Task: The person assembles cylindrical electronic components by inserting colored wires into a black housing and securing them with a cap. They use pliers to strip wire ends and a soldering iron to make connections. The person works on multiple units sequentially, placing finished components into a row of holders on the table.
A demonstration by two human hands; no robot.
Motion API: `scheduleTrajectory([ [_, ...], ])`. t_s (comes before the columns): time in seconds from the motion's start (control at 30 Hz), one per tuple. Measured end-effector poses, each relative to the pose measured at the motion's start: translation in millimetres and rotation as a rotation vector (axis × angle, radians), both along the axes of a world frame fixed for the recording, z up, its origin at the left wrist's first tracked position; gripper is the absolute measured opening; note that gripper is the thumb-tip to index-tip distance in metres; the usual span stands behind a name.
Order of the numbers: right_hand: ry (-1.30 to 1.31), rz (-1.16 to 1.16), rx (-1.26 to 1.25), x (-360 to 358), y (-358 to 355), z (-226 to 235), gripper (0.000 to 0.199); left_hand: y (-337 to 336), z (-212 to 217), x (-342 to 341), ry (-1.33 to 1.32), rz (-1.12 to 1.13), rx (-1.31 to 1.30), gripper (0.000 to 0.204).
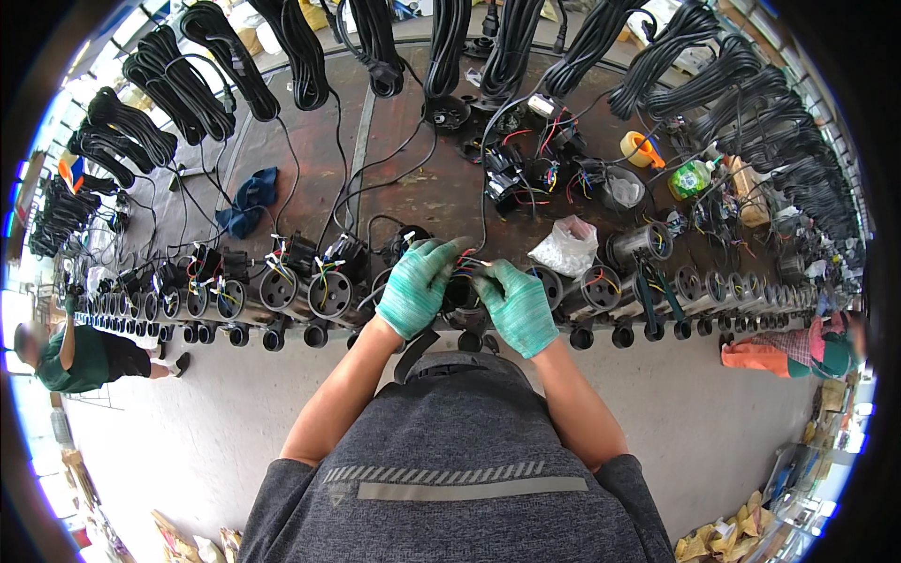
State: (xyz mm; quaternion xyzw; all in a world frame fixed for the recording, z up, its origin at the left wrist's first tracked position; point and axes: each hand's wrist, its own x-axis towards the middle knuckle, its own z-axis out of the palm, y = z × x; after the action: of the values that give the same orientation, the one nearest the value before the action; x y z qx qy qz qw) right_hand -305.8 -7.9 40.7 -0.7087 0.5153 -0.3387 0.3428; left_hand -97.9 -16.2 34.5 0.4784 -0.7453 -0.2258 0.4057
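At the near edge of the brown work surface (441, 188), straight in front of the person, a dark round motor housing with coloured wires sprouting from its open end (462, 291) lies between both gloved hands. The left hand (416, 286), in a green knit glove, curls over the housing's left side, seemingly to steady it; the right hand (516, 305), gloved the same, is closed with its fingertips pinching the red and dark wire ends at the top, apparently held up clear of the opening so they can be reached. How tightly each hand grips cannot be told.

The housing belongs to a long row of similar cylindrical motor bodies (310, 291) lined up along the surface's front edge, open ends facing the person, each with a tuft of coloured leads. Just behind and to the right sits a clear plastic bag of small pale parts (566, 246), within easy reach. Further back lie loose black parts with red and yellow wiring (526, 169), a roll of tan tape (638, 148), a green bottle (692, 176) and a blue cloth (249, 202). Coiled black power cords (300, 47) hang along the far side.
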Motion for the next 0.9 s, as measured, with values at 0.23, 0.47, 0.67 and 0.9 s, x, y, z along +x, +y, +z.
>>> scheduleTrajectory([
  [0.23,0.180,0.098,-0.262,-11.5,11.1,-4.1,0.017,0.3,-1.3,-9.3,-0.168,0.025,-0.093,0.045],
  [0.47,0.399,0.093,-0.483,-11.0,-5.9,14.0,0.019,-1.0,-6.2,-4.4,-0.139,-0.016,-0.074,0.033],
  [0.67,0.181,0.057,-0.373,-10.2,-9.8,-0.7,0.019,-2.5,-8.1,2.8,-0.039,-0.074,-0.040,0.028],
  [0.9,0.116,0.040,-0.378,-0.7,-4.7,5.5,0.018,-0.2,24.9,1.4,-0.392,-0.053,-0.266,0.037],
])
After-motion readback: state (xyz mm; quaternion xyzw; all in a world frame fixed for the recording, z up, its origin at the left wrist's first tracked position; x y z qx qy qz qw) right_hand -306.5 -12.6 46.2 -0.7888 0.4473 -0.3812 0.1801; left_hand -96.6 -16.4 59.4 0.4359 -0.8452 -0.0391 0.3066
